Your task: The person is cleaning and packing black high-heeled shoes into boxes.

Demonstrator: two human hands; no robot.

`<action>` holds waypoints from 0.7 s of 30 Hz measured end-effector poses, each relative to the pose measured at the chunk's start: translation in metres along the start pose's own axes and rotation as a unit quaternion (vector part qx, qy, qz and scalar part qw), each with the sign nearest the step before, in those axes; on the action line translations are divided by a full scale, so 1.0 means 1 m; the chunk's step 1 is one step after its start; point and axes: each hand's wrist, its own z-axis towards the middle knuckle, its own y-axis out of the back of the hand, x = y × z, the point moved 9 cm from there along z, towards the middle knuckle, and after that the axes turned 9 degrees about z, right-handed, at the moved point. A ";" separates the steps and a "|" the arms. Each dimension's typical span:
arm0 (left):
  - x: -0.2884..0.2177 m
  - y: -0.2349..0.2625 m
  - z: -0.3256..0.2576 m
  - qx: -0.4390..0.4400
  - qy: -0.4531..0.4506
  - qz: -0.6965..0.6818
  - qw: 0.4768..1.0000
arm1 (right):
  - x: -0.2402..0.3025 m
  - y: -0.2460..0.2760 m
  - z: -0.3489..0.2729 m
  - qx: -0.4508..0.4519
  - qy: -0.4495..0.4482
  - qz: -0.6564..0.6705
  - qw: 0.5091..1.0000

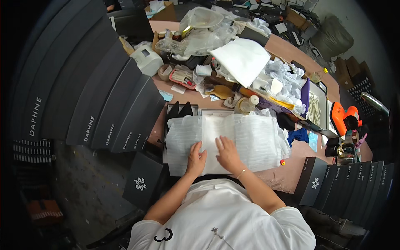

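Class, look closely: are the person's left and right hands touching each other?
Apart. The head view shows a strip of white wrapping between the left hand and the right hand.

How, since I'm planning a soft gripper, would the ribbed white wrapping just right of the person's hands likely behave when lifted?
The ribbed white wrapping would probably flop rather than hold its shape, since its surface ripples and its edges look soft. It is likely light for its size, as it appears thin. It may crease easily, judging by its wrinkles.
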 end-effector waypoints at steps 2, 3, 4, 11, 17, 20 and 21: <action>0.009 -0.003 -0.001 0.015 0.030 -0.009 0.999 | -0.027 0.029 -0.015 0.010 -0.152 0.057 0.987; 0.009 -0.003 0.007 0.020 0.039 -0.014 0.999 | -0.046 0.039 -0.021 0.009 -0.224 0.081 0.971; 0.007 -0.003 0.012 0.021 0.039 0.004 0.999 | -0.062 0.025 -0.030 0.038 -0.238 0.081 0.967; 0.009 0.000 0.045 0.153 0.101 -0.033 0.982 | -0.087 0.026 -0.041 -0.036 -0.259 0.071 0.963; -0.076 -0.078 0.006 0.269 0.062 -0.340 0.899 | -0.039 0.173 -0.090 -0.078 -0.290 0.003 0.954; -0.066 -0.108 -0.011 0.344 0.159 -0.418 0.826 | -0.026 0.179 -0.093 -0.033 -0.323 -0.029 0.945; -0.050 -0.124 -0.015 0.364 0.199 -0.429 0.803 | -0.025 0.165 -0.091 -0.024 -0.331 -0.029 0.943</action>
